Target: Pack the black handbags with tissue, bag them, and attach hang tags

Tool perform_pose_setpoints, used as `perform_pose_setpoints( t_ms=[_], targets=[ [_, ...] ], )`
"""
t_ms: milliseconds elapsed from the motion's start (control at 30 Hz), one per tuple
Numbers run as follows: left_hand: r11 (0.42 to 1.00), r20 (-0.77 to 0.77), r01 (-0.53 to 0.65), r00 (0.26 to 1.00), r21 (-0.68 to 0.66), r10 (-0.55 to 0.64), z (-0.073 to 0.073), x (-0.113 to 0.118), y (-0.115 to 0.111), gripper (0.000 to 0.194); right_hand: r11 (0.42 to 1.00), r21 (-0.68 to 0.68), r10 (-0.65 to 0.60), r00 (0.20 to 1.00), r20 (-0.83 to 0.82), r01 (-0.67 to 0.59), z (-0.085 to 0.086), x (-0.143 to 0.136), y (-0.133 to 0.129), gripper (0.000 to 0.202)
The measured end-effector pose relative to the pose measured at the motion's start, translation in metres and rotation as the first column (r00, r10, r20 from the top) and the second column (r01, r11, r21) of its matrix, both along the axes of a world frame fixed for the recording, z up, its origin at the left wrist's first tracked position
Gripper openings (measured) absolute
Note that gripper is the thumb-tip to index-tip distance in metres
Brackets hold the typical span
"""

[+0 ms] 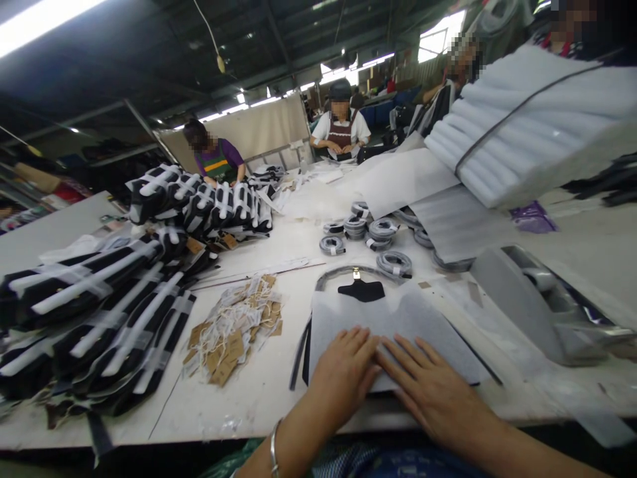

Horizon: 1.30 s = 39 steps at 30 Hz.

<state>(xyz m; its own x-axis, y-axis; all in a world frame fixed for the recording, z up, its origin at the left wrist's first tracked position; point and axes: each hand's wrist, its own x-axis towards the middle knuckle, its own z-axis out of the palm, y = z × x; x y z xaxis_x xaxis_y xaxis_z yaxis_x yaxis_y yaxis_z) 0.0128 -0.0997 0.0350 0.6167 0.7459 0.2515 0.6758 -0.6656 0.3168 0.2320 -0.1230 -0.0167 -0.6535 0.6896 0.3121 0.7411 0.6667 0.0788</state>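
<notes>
In front of me a black bag (361, 291) lies flat, with its clasp (356, 273) and a wrapped loop handle (328, 275) pointing away from me. A thin whitish sheet (368, 315) covers most of its body, and dark strips stick out at both sides. My left hand (348, 362) rests palm down on the sheet, fingers stretched out. Beside it, my right hand (423, 382) also lies flat on the sheet with fingers spread. The fingertips of both hands nearly meet. Neither hand grasps anything.
Brown tags with strings (233, 332) form a heap at left, beside stacked black wrapped bags (124, 318). Coiled straps (383, 229) lie beyond the bag. A grey tape dispenser (522, 299) stands at right, below strapped white foam sheets (527, 126). Co-workers sit across the table.
</notes>
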Motion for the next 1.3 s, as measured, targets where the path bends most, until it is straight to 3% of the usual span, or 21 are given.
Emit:
perform_pose_setpoints(
  t_ms=[167, 300, 367, 533, 767, 1300],
  targets=[
    [0.997, 0.007, -0.038, 0.999, -0.072, 0.039, -0.037, -0.007, 0.006, 0.049, 0.978, -0.209, 0.004, 0.997, -0.078, -0.020, 0.010, 0.008, 0.005, 0.058],
    [0.996, 0.052, -0.060, 0.997, -0.072, 0.063, -0.045, -0.008, -0.001, 0.048, 0.904, -0.428, -0.021, 0.997, -0.079, -0.015, 0.031, 0.010, 0.029, 0.040],
    [0.995, 0.071, -0.073, 0.994, -0.073, 0.078, -0.046, -0.007, -0.002, 0.046, 0.879, -0.477, 0.011, 0.999, -0.037, -0.027, 0.041, 0.010, 0.044, 0.043],
    [0.994, 0.108, -0.080, 0.990, -0.073, 0.088, -0.050, -0.008, -0.001, 0.042, 0.881, -0.451, 0.159, 0.987, -0.005, -0.145, 0.042, 0.013, 0.059, 0.050],
    [0.995, 0.140, -0.073, 0.987, -0.075, 0.083, -0.053, -0.007, -0.002, 0.043, 0.912, -0.384, 0.158, 0.987, 0.012, -0.142, 0.024, 0.018, 0.051, 0.062],
    [0.992, 0.139, -0.059, 0.988, -0.110, 0.074, -0.054, -0.007, -0.003, 0.040, 0.931, -0.291, 0.231, 0.973, 0.010, -0.218, 0.028, 0.017, 0.050, 0.066]
  ],
)
